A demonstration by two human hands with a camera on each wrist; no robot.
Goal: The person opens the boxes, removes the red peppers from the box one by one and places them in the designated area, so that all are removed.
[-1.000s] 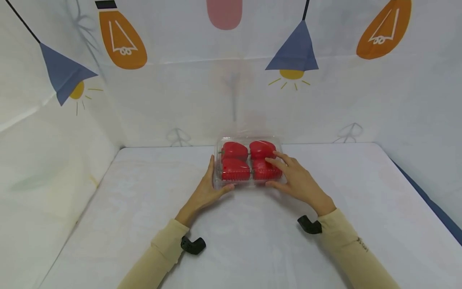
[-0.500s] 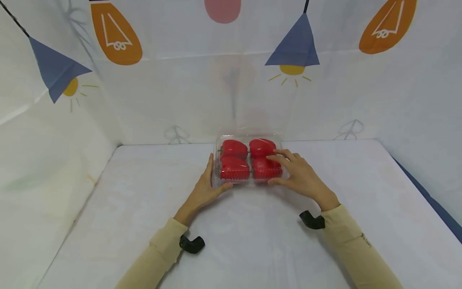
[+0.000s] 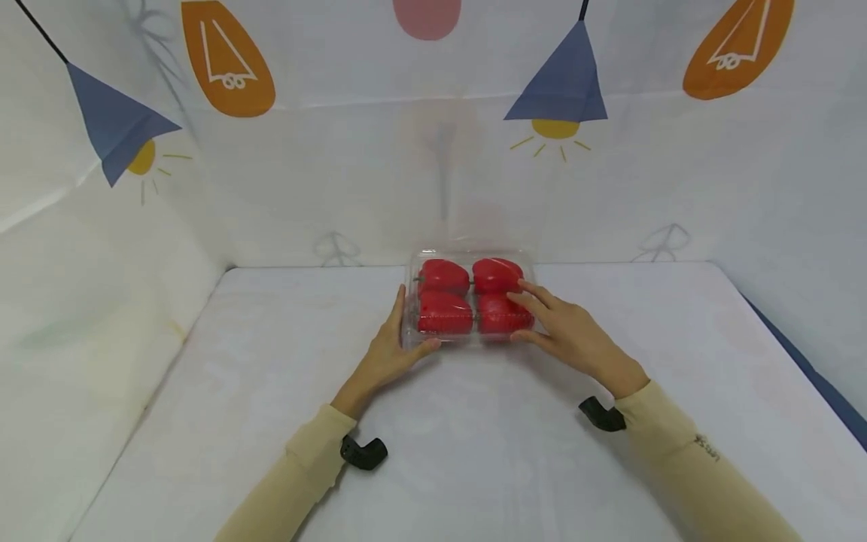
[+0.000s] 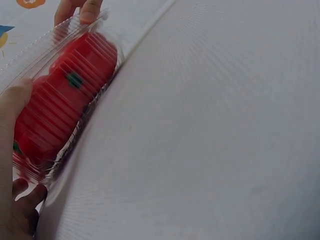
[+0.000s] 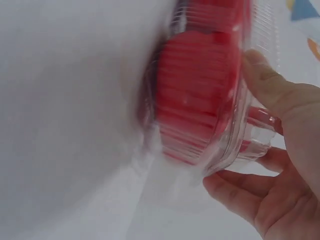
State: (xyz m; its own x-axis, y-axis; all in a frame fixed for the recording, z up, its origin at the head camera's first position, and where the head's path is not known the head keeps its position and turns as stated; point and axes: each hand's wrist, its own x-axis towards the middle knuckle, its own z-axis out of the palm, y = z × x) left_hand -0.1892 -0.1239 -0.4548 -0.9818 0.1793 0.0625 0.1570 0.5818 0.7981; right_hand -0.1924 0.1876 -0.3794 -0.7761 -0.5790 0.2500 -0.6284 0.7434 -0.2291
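Note:
A clear plastic clamshell box [image 3: 433,344] holds several red bell peppers [image 3: 443,312], some with green stems showing. It stands near the far edge of the white table, its lid down. My left hand [image 3: 384,360] holds the box's near left corner, with fingers along the left side and thumb at the front. In the left wrist view, that thumb [image 4: 17,97] lies on the rim. At the right side, my right hand [image 3: 576,335] grips the box, fingers over the top and thumb at the front. The right wrist view shows its thumb [image 5: 260,75] against the rim.
The white table [image 3: 474,452] spreads toward me and to both sides. A white cloth wall [image 3: 352,173] with printed lamps and bulbs rises just behind the box. A black mount [image 3: 363,454] sits on the left wrist and another mount [image 3: 603,414] on the right.
The head view has shifted slightly. My right wrist has swung a little to the right, while both hands stay at the box, which keeps its place on the table.

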